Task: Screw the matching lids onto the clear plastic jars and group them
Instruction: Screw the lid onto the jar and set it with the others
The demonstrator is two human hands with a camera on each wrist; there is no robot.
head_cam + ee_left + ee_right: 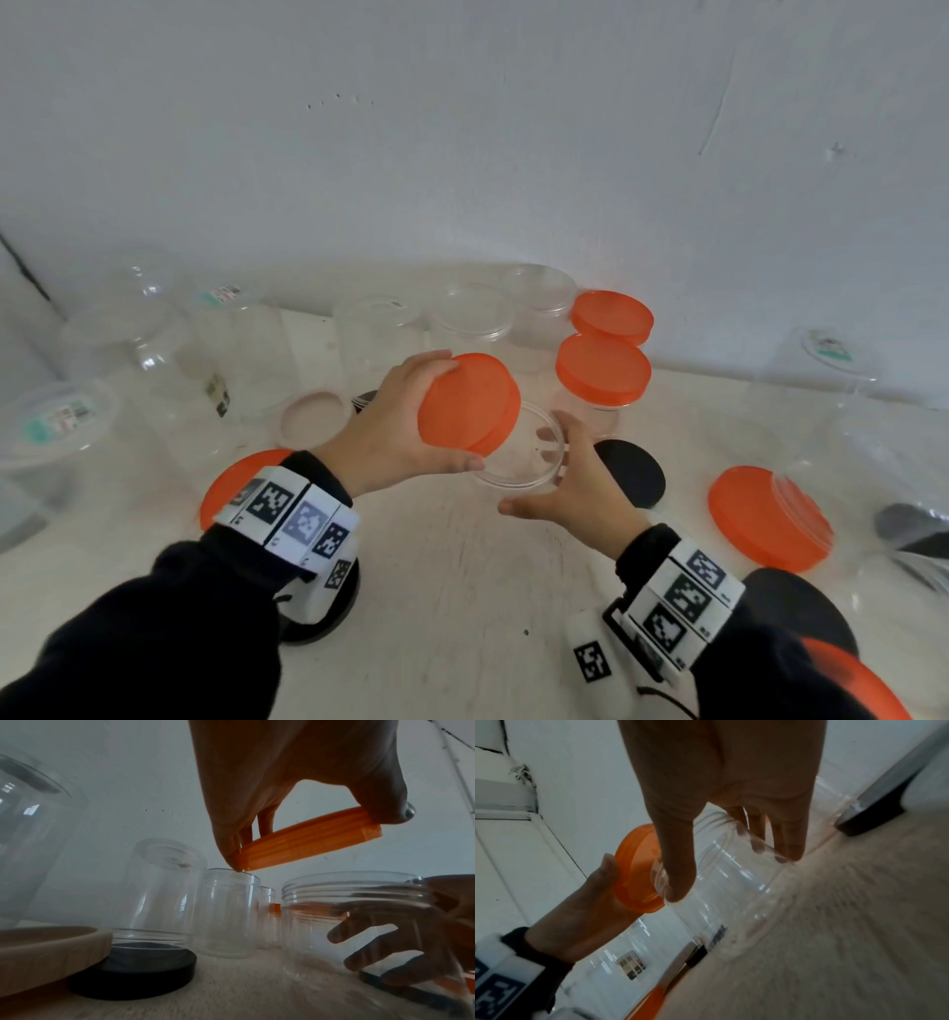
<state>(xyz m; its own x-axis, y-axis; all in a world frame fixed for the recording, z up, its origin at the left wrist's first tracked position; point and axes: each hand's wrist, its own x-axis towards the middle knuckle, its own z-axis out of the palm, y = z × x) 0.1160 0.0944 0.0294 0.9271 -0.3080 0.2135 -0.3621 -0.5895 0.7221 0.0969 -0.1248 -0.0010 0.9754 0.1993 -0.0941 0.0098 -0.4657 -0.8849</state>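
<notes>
My left hand (411, 421) grips an orange lid (470, 403) by its rim, tilted, just above the open mouth of a clear jar (518, 457). In the left wrist view the orange lid (308, 841) hangs a little above the clear jar (354, 914) and does not touch it. My right hand (570, 483) holds that jar around its side, thumb near and fingers on the far side. The right wrist view shows my right hand (726, 845) around the clear jar (731, 892), which stands on the table, with the orange lid (636, 868) beside its mouth.
Two jars with orange lids (603, 367) stand behind. Several open clear jars (472, 318) line the back. Loose orange lids (765, 519) and black lids (631, 473) lie on the pale table (462, 591). Large jars (133, 329) stand at left.
</notes>
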